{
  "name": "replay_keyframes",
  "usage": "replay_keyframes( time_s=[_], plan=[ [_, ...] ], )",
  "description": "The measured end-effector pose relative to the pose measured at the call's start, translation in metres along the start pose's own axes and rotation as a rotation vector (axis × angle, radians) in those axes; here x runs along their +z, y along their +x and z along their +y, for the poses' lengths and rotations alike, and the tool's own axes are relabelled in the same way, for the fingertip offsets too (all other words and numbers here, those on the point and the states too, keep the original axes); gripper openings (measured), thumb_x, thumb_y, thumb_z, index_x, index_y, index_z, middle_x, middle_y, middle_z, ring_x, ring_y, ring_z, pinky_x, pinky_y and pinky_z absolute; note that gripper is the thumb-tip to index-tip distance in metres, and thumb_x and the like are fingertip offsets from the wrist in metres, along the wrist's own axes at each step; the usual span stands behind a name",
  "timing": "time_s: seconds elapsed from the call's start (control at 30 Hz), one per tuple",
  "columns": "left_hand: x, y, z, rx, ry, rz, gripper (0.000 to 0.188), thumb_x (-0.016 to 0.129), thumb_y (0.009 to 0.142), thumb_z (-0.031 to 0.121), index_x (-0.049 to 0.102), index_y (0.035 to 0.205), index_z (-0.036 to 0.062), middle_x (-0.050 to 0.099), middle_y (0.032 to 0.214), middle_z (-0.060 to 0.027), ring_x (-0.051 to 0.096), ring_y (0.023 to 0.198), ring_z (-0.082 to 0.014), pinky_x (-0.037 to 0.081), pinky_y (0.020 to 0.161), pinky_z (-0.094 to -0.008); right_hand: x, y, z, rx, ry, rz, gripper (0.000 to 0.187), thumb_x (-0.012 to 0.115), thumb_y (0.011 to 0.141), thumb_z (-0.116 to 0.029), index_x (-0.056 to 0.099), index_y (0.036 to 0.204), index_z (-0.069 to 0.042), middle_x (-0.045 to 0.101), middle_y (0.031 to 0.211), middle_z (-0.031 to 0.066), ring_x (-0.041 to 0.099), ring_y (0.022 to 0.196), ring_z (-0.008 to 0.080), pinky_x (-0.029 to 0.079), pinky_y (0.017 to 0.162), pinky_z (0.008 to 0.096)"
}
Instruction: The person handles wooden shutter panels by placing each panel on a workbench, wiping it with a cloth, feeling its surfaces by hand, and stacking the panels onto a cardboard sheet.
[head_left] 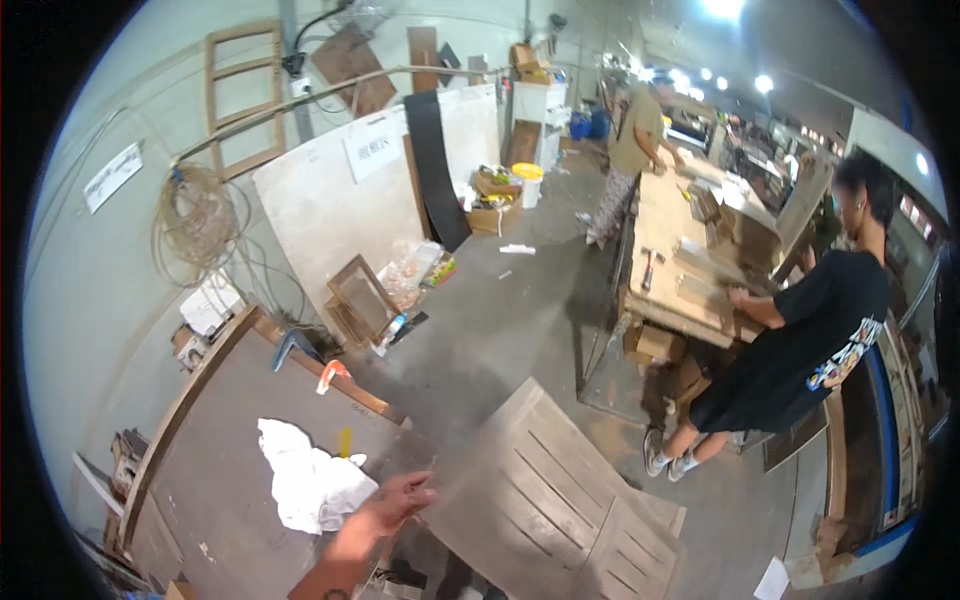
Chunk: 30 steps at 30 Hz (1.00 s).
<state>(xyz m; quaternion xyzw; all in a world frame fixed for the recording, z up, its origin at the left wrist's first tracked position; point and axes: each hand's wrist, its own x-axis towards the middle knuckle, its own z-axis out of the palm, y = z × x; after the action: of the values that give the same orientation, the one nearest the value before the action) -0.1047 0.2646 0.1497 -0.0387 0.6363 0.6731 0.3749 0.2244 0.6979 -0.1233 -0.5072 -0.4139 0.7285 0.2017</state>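
My left hand (402, 500) reaches in from the lower edge, its fingers loosely stretched and a little blurred. The fingertips come up to the left edge of a brown wooden cabinet door (560, 490) with long grooves. Whether they touch that edge I cannot tell. The door stands tilted in front of me, its lower end cut off by the picture's rim. Beside my left wrist, a crumpled white cloth (305, 480) lies on a brown workbench (220, 440). My right hand is out of view.
An orange-and-white clamp (333, 375) and a blue-grey clamp (293, 348) sit at the bench's far edge. Wooden frames (362, 300) lean by the wall. At right, a person in black (800, 330) works at a long table (665, 240) with a hammer (650, 268); another person (635, 130) stands beyond.
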Motion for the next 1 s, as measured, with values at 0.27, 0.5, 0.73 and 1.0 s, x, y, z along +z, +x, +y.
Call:
replay_keyframes(
  time_s=[0.27, 0.5, 0.73, 1.0],
  plan=[
    [-0.065, -0.274, 0.034, 1.05, -0.665, 0.243, 0.053, 0.064, 0.083, 0.014, 0.048, 0.133, 0.0054, 0.058, 0.118, -0.0073, 0.057, 0.101, -0.016, 0.049, 0.084, -0.0342, 0.071, -0.208, -0.002, 0.268, 0.442, -0.496, 0.065, 0.049, 0.092, -0.054, 0.038, 0.136, -0.008, 0.046, 0.135, 0.0125, 0.045, 0.121, 0.0347, 0.037, 0.101, 0.0528],
    [-0.071, -0.337, -0.155, 0.562, -0.543, 0.487, 0.05, 0.062, 0.087, 0.027, 0.049, 0.129, 0.004, 0.057, 0.116, -0.0072, 0.057, 0.1, -0.0179, 0.048, 0.084, -0.0369, 0.151, -0.267, 0.003, -0.007, 0.243, -0.656, 0.062, 0.05, 0.093, -0.051, 0.043, 0.135, -0.006, 0.054, 0.128, 0.012, 0.055, 0.11, 0.0309, 0.046, 0.095, 0.046],
    [-0.224, -0.327, -0.258, 0.757, -0.513, 0.607, 0.031, 0.065, 0.081, 0.014, 0.059, 0.106, -0.0042, 0.065, 0.095, -0.0136, 0.065, 0.083, -0.0242, 0.053, 0.073, -0.0345, 0.258, -0.381, 0.013, 0.038, -0.096, -0.957, 0.057, 0.06, 0.081, -0.024, 0.047, 0.129, 0.003, 0.058, 0.119, 0.0192, 0.056, 0.108, 0.0348, 0.047, 0.095, 0.0458],
    [-0.354, -0.394, -0.318, 0.622, -1.133, 0.548, 0.052, 0.068, 0.082, 0.024, 0.052, 0.122, -0.0036, 0.059, 0.112, -0.0168, 0.059, 0.103, -0.0302, 0.05, 0.088, -0.0444, 0.324, -0.47, 0.129, 0.197, -0.105, -1.202, 0.055, 0.059, 0.08, -0.019, 0.046, 0.127, 0.006, 0.056, 0.124, 0.0207, 0.054, 0.115, 0.0359, 0.041, 0.102, 0.0489]
  ],
)
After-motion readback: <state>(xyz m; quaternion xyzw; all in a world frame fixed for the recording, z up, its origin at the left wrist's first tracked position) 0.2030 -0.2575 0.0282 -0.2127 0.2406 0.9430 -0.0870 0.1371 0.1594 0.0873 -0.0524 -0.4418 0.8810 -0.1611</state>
